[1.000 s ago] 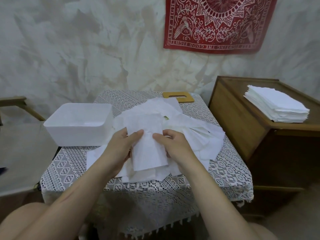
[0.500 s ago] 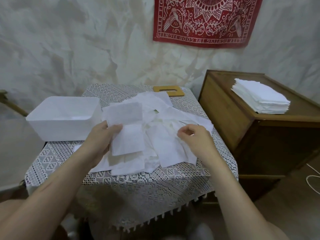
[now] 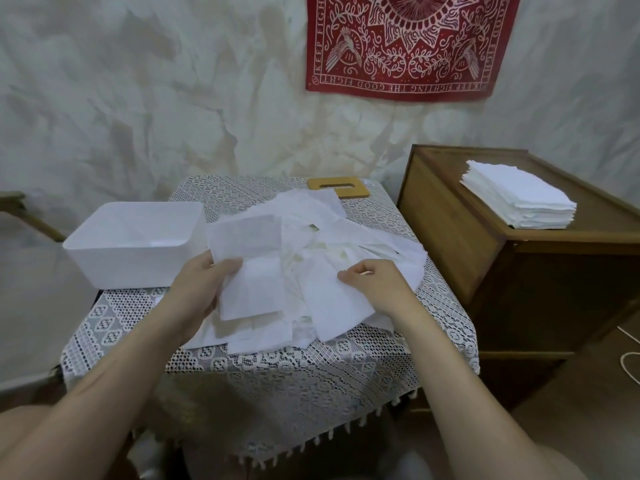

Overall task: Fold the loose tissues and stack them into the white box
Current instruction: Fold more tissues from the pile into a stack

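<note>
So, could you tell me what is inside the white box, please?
The white box shows a white floor with one brighter patch, tissue or glare, unclear. Its near wall hides the floor's front.

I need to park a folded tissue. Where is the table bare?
Bare lace tablecloth shows along the near edge, in front of the pile of loose white tissues, and at the back between the white plastic box and the wooden slotted lid. The middle is crowded: the left hand holds a folded white tissue there.
</note>
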Tool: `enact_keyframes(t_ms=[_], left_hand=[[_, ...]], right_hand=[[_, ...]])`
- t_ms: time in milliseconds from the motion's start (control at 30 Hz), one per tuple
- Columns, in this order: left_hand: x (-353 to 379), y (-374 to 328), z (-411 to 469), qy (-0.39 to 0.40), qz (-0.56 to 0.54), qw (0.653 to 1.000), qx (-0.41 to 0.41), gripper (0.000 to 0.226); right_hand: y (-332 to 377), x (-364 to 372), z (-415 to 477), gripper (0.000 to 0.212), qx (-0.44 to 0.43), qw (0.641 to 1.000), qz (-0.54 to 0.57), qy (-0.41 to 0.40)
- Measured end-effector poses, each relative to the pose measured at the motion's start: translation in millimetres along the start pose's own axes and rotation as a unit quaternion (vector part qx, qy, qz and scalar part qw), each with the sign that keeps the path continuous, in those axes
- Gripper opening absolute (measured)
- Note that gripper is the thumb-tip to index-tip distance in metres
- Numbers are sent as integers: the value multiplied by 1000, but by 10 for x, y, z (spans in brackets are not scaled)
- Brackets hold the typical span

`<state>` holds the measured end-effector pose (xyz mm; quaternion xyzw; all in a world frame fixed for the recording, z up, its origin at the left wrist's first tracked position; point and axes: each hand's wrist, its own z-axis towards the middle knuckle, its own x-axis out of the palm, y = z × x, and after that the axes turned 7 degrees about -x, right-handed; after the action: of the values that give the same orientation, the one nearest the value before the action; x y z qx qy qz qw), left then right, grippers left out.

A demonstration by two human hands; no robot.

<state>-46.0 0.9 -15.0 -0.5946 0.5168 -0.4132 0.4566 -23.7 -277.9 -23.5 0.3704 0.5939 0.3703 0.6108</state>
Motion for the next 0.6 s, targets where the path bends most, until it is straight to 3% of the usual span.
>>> enact_keyframes(t_ms=[133, 267, 467, 600], left_hand=[[-78, -28, 2, -4, -12, 1000, 9, 17], [-168, 34, 24, -12, -47, 999, -1, 15], [-179, 50, 129, 16, -68, 997, -15, 18], [-103, 26, 253, 25, -86, 996, -21, 22]], right_hand=[[-17, 34, 2, 13, -46, 999, -7, -6], [-24, -1, -19, 14, -7, 996, 82, 30], [27, -12, 110, 15, -77, 994, -64, -32], [302, -91, 362, 11, -114, 992, -4, -55]])
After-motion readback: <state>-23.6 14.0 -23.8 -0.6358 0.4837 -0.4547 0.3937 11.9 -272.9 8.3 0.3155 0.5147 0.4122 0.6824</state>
